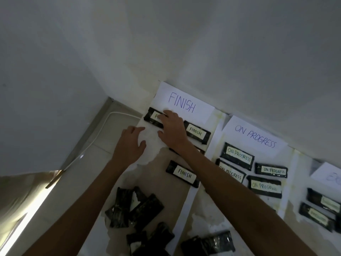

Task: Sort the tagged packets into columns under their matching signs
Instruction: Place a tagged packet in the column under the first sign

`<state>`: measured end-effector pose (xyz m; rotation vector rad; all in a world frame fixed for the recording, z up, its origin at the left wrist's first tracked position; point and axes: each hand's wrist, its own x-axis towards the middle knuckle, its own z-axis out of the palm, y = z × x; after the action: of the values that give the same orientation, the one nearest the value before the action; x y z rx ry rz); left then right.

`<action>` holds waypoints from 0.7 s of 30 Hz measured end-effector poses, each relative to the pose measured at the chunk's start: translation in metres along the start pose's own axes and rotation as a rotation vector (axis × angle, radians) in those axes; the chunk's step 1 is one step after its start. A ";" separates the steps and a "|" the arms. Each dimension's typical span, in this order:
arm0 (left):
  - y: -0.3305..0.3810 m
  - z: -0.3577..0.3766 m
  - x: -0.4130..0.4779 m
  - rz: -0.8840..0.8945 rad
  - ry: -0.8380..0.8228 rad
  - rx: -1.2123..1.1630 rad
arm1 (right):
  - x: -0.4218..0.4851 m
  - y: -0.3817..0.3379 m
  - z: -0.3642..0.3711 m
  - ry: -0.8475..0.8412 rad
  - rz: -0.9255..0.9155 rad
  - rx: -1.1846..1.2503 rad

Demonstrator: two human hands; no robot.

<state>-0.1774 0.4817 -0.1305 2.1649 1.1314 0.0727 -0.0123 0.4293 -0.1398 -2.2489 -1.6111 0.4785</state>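
A white FINISH sign (182, 102) lies against the wall, with an ON PROGRESS sign (255, 138) to its right. My right hand (171, 130) rests with straight fingers on a black FINISH packet (151, 117) just under the FINISH sign, hiding part of its tag. My left hand (130, 143) hovers open to the left, holding nothing. Two more FINISH packets lie in that column, one (196, 132) beside my right hand and one (183, 175) under my forearm. Several ON PROGRESS packets (238, 156) sit under their sign.
A loose pile of black packets (134, 209) lies on the floor near me, with more packets (208, 243) at the bottom edge. A third sign (330, 174) with tagged packets (323, 202) shows at the right. A white cable (96, 139) runs along the left wall.
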 end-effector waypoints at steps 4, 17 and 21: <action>-0.010 0.000 -0.042 0.022 -0.049 0.018 | -0.027 -0.021 0.001 -0.020 -0.046 0.044; -0.031 0.025 -0.178 -0.227 -0.101 0.294 | -0.155 -0.069 0.006 -0.148 -0.025 0.106; -0.029 0.025 -0.184 -0.175 -0.029 0.165 | -0.179 -0.073 0.002 -0.135 -0.023 0.114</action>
<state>-0.3031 0.3423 -0.1205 2.1912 1.3457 -0.1344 -0.1287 0.2816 -0.0944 -2.1532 -1.6278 0.7113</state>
